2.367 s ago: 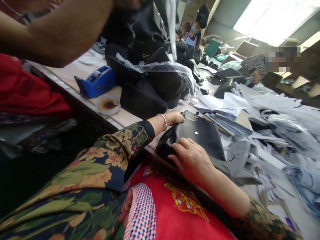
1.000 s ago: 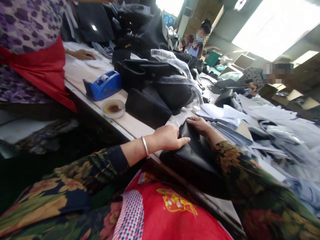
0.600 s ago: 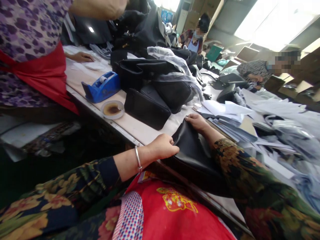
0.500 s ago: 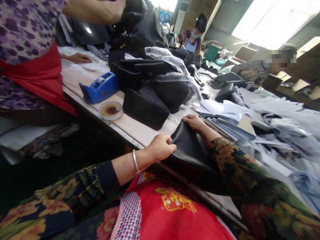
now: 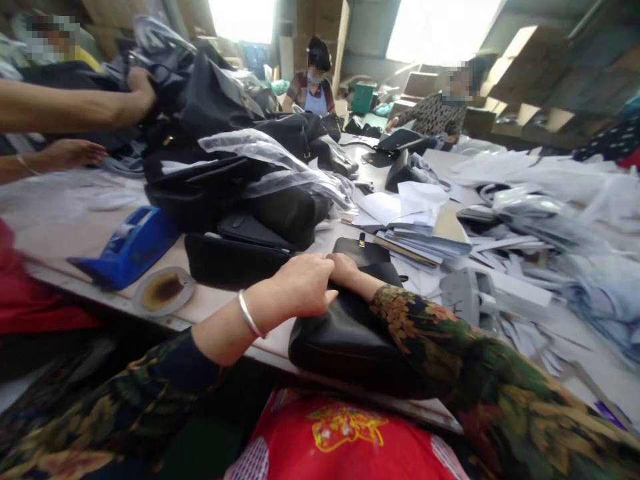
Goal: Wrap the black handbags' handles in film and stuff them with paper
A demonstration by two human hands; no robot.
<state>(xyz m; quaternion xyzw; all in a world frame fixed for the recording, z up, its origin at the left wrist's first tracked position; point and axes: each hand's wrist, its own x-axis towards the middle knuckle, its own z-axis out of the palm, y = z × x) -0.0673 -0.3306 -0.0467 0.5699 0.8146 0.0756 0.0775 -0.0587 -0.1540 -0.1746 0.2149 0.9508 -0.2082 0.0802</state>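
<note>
A black leather bag (image 5: 345, 340) lies at the table's front edge, close to my body. My left hand (image 5: 306, 283), with a silver bangle at the wrist, is closed at the bag's far upper edge, its thumb pointing down over the leather. Beside it, almost touching, my right hand (image 5: 345, 270) has its fingers curled at the same edge. The fingertips of both hands are partly hidden. Behind my hands a flap with a gold-coloured clasp (image 5: 362, 241) stretches away over the table. Just left of them rests another black bag (image 5: 235, 260).
A blue tape dispenser (image 5: 135, 243) and a round stained dish (image 5: 164, 291) are at the left. Black bags with plastic wrap (image 5: 270, 157) are heaped behind. Paper sheets (image 5: 425, 233) and a grey dispenser (image 5: 467, 300) lie right. A co-worker's arms (image 5: 75, 107) reach in from the left.
The view has turned right and levelled. The bag now lies flatter on the table, its clasp flap showing beyond my hands. My two hands have come close together.
</note>
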